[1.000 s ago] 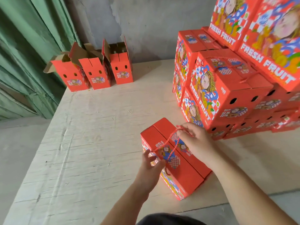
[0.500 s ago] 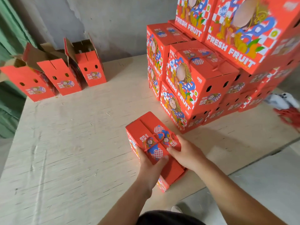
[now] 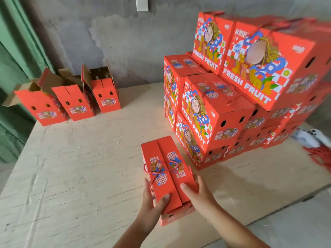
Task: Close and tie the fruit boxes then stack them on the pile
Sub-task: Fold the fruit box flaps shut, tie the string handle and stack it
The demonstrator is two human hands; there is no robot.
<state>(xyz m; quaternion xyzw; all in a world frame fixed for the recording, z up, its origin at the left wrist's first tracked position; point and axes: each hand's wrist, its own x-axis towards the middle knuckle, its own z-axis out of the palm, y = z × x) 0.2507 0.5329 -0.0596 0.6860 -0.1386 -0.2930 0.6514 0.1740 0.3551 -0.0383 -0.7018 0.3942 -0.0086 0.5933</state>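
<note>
Standing at the near edge of the tabletop [image 3: 75,176], a closed fruit box [image 3: 166,169] with red cord [image 3: 157,171] tied across its lid sits just in front of the pile [image 3: 232,97]. Left hand [image 3: 152,203] grip curls round its near left corner; right hand [image 3: 198,196] grip clasps the near right edge. Three open boxes [image 3: 71,102] stand by the far wall.

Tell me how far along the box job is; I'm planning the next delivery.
Done: a large pile of closed fruit boxes stands stacked at right. In hand: the left hand and right hand grip a closed box with its red cord tied, not yet stacked. Left: three open boxes by the wall.
</note>
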